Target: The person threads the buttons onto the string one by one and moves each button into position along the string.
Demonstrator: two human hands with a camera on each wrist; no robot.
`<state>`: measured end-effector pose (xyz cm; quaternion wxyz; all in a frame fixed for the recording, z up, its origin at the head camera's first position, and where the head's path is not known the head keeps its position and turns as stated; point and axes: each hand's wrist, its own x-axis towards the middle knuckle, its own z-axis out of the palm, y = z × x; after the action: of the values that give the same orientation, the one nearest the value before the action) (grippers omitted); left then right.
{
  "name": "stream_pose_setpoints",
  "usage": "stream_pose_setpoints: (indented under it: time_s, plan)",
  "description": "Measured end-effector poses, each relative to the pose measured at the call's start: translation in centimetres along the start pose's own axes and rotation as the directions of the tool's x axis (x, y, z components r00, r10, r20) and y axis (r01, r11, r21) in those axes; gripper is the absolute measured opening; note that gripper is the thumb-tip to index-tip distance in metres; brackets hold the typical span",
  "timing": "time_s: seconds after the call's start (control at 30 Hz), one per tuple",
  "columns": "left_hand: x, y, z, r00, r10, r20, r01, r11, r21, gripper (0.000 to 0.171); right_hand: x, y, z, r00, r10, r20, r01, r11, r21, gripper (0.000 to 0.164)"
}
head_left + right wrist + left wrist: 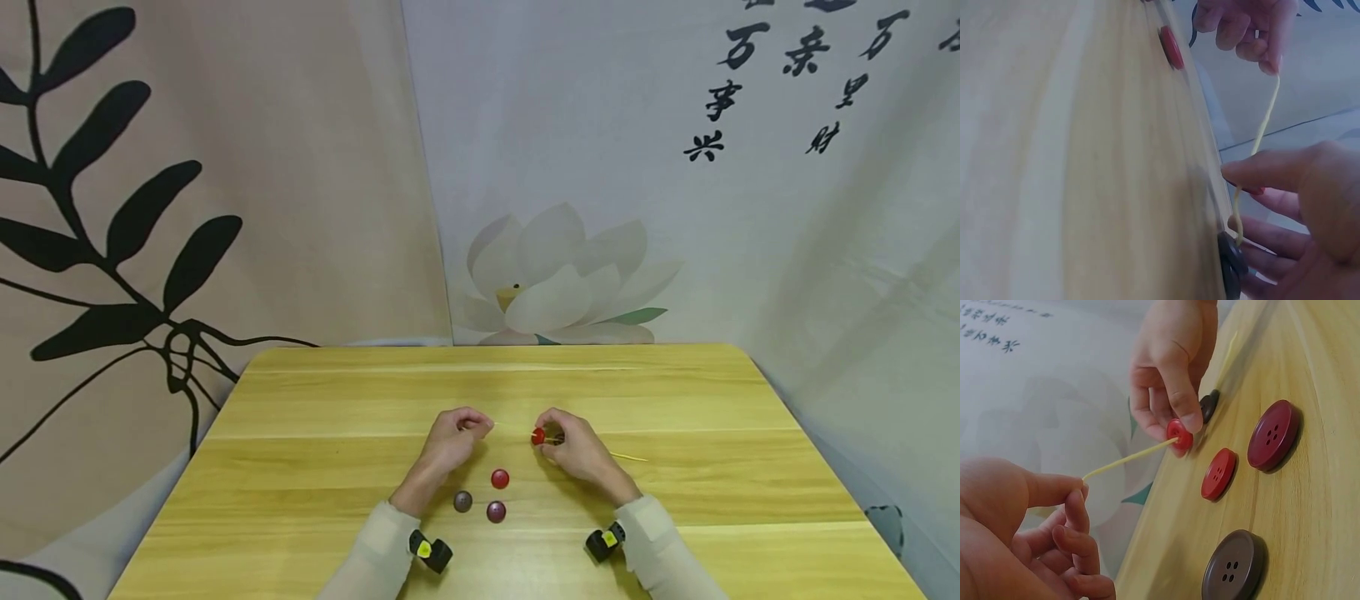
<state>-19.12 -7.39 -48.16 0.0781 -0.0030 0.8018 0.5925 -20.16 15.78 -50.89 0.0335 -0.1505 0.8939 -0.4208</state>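
Observation:
My left hand (pixel 453 440) pinches one end of a yellow string (pixel 1129 460) between thumb and forefinger. The string runs tautly across to a red button (pixel 1174 430), passing through it. Thumb and fingers of my right hand (pixel 579 450) hold that button by its rim, just above the table. Farther along the string, dark buttons (pixel 1229 262) hang by the right hand's lower fingers; how many cannot be told. The string's other end (pixel 628 457) trails to the right. Nearest the left hand lie a loose red button (pixel 500 478), a maroon button (pixel 496 512) and a grey-brown button (pixel 462 501).
The wooden table (pixel 337 492) has its far edge beyond both hands. Behind it hang pale cloths, one with dark leaves (pixel 97 133), the other with a white flower (pixel 562 283) and black writing. A small black camera (pixel 431 552) sits on the left wrist.

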Motion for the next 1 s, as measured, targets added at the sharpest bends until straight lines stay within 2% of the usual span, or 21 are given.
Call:
stream_pose_setpoints:
  time_s: [0.33, 1.0]
  plan:
    - [0.0, 0.0, -0.2, 1.000, -0.006, -0.001, 0.006, 1.000, -0.007, 0.012, 0.0, 0.7, -0.4, 0.999, 0.033, -0.014, -0.033, 0.999, -0.039, 0.028]
    - [-0.1, -0.1, -0.2, 1.000, 0.000, -0.004, 0.000, 1.000, -0.022, 0.012, -0.3, 0.9, -1.2, 0.998, 0.062, 0.004, -0.062, 0.998, -0.028, 0.023]
